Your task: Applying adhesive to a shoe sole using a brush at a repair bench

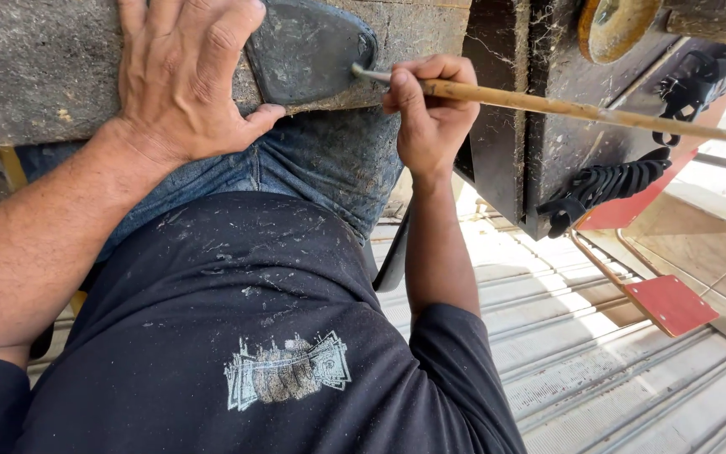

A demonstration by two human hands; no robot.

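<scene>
The right hand (428, 113) kept a closed grip on a long wooden stick (565, 107), pinched near its metal tip (369, 74), fingers curled around the shaft at upper centre of the frame. The stick's long axis ran from that tip rightward and slightly down, leaving the frame at the right edge. The tip lay just left of the grip, touching the right edge of a dark shoe sole (304, 49). The left hand (185, 76) lay spread and flat, palm down, holding nothing in its fingers, pressing on the sole's left side and the rough grey slab (35, 67) beneath it, the thumb hooked under the sole's lower edge. Both hands bracketed the sole, the left one on it, the right just beside it. Nearer the camera were a dark dusty shirt (237, 336) and jeans (329, 160). Farther right stood a black machine body (531, 151) with a red pedal (670, 304) over a corrugated metal floor (615, 378).
</scene>
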